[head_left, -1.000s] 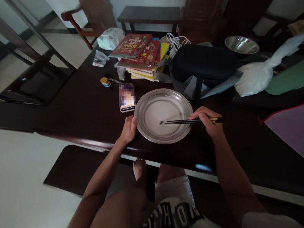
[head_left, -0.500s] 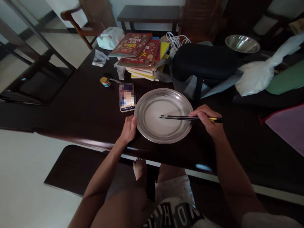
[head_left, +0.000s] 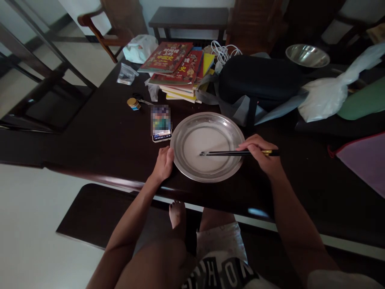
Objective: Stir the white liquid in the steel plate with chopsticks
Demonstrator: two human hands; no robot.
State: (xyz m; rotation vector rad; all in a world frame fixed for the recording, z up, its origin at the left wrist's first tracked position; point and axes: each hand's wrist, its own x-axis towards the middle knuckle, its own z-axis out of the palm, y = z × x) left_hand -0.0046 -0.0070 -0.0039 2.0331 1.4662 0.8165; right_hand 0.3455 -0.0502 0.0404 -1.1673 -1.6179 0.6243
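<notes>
A round metal basin [head_left: 207,177] stands near the front edge of the dark table, with a whitish liquid or batter [head_left: 195,146] in its bottom. My left hand [head_left: 164,162] grips the basin's left rim, thumb by the edge; its other fingers are partly hidden. Above the basin's right side, my right hand [head_left: 261,151] is closed round a pair of black chopsticks [head_left: 228,153] with gold bands near the upper end. Their tips lie in the white stuff near the middle, pointing left. A phone [head_left: 161,137] with its screen lit rests just left of the basin.
Behind the basin are a stack of books [head_left: 177,76], a black case [head_left: 258,80] and a white cable [head_left: 224,51]. A small jar [head_left: 133,104] and scissors [head_left: 143,100] lie left. Farther right are a metal bowl [head_left: 307,56], a plastic bag [head_left: 321,98] and purple cloth [head_left: 365,160].
The chopstick tips have shifted slightly left and toward me in the white stuff, my right hand moving a little with them. My left hand stays on the rim. The phone's picture differs.
</notes>
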